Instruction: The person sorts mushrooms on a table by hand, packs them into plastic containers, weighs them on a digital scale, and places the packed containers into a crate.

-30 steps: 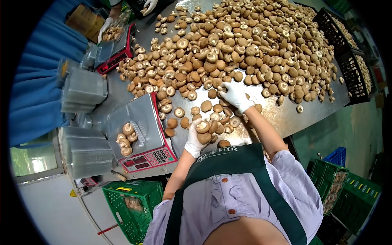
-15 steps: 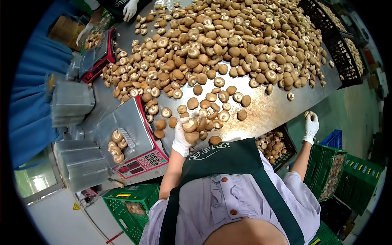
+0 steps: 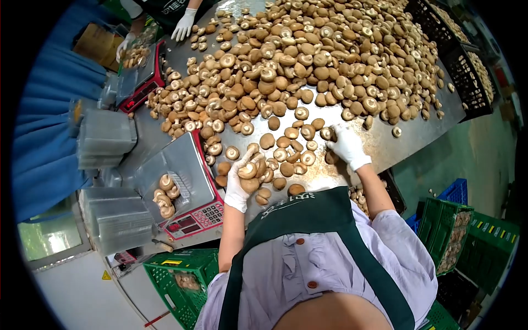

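White gloves cover both hands. My left hand (image 3: 238,184) is wrapped round a few brown mushrooms (image 3: 248,171) above the near part of the metal table (image 3: 385,146). My right hand (image 3: 347,145) reaches over loose mushrooms, its fingertips at a mushroom (image 3: 328,133); whether it grips it I cannot make out. Loose mushrooms (image 3: 280,154) lie between my hands. A large mushroom heap (image 3: 308,52) spreads behind them. Left of my left hand stands a red scale (image 3: 206,215) with an opened clear box (image 3: 177,184) holding several mushrooms.
Stacks of clear boxes (image 3: 118,220) stand at the left, with a second red scale (image 3: 144,92) behind. A co-worker's gloved hand (image 3: 184,25) is at the far left edge. Black crates (image 3: 467,82) line the right edge. Green crates (image 3: 184,280) stand below, and a black crate sits under the table by my right arm.
My right hand went from the loose mushrooms out past the table's right edge, holding a mushroom, then came back over the table. My left hand still holds mushrooms.
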Motion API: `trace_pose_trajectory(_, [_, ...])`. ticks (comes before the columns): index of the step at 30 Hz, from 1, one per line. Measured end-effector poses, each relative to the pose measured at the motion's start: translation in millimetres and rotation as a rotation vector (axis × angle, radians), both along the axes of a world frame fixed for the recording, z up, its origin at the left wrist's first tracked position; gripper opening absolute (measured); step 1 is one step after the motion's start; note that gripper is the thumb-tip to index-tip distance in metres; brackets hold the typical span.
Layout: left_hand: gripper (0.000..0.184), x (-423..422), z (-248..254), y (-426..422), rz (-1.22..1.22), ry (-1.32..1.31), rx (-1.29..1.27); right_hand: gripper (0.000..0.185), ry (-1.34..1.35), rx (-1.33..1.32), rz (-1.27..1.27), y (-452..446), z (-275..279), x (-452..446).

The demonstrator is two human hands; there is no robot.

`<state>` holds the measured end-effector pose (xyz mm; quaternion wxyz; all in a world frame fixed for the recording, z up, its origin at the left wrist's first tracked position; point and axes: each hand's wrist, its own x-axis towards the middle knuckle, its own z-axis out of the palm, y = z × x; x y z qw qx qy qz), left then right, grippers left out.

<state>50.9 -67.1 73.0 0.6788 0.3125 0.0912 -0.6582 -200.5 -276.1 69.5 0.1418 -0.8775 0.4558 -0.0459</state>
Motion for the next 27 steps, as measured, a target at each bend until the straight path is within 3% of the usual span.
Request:
trace_pose_trajectory(2, [0.062, 2, -4, 8, -0.023, -0.143, -0.058, 0.043, -0.042, -0.203, 0.047, -5, -33, 5])
trace_pose_trajectory(4, [0.063, 3, 3, 17, 0.01, -0.158, -0.014, 0.041, -0.139, 0.042, -0.085, -13, -35, 1])
trace_pose_trajectory(6, [0.061, -3, 30, 13, -0.07, -0.44, 0.132, 0.036, -0.201, 0.057, -0.053, -10, -3, 1])
trace_pose_trajectory(8, [0.061, 4, 29, 11, -0.243, -0.771, 0.102, 0.034, -0.206, 0.081, -0.044, -6, 15, 9])
trace_pose_trajectory(10, [0.059, 8, 26, -4, -0.394, -1.068, 0.084, 0.033, -0.327, -0.036, 0.125, -5, 24, 22])
trace_pose_trajectory(12, [0.064, 11, 32, -26, -0.554, -1.614, 0.074, 0.03, -0.295, -0.168, 0.272, -1, 15, 41])
trace_pose_trajectory(13, [0.061, 5, 42, -39, -0.598, -1.883, 0.214, 0.027, -0.193, -0.185, 0.325, 0, 0, 48])
trace_pose_trajectory(14, [0.061, -2, 51, -54, -0.596, -1.889, 0.214, 0.025, -0.094, -0.203, 0.376, 2, -15, 56])
trace_pose_trajectory(16, [0.056, -13, 61, -83, -0.921, -2.204, 0.504, 0.025, -0.069, -0.085, 0.312, 5, -32, 72])
trace_pose_trajectory(18, [0.041, -12, 8, -97, -0.825, -2.558, 0.463, 0.024, -0.131, -0.14, 0.347, -1, -28, 76])
trace_pose_trajectory(19, [0.034, -14, 3, -106, -1.076, -2.459, 0.525, 0.022, -0.128, -0.057, 0.352, -3, -22, 76])
trace_pose_trajectory(20, [0.031, -9, -21, -113, -1.157, -2.454, 0.584, 0.021, -0.125, 0.026, 0.355, -5, -13, 76])
trace_pose_trajectory(22, [0.034, -8, -27, -113, -1.092, -2.488, 0.587, 0.025, -0.114, 0.141, 0.261, -5, 7, 72])
trace_pose_trajectory(23, [0.034, -9, -18, -110, -1.088, -2.485, 0.597, 0.03, -0.305, 0.371, 0.118, -4, 13, 66])
trace_pose_trajectory(24, [0.037, -10, 2, -105, -0.959, -2.37, 0.508, 0.034, -0.492, 0.604, -0.024, -4, 15, 60])
trace_pose_trajectory(25, [0.041, -8, 20, -97, -0.823, -2.252, 0.444, 0.044, -0.537, 0.574, 0.024, -10, 8, 50])
trace_pose_trajectory(26, [0.048, -7, 30, -87, -0.701, -2.163, 0.375, 0.047, -0.638, 0.715, -0.05, -14, -11, 44])
trace_pose_trajectory(27, [0.051, 1, 33, -82, -0.693, -1.982, 0.267, 0.048, -0.752, 0.923, -0.106, -10, 3, 42])
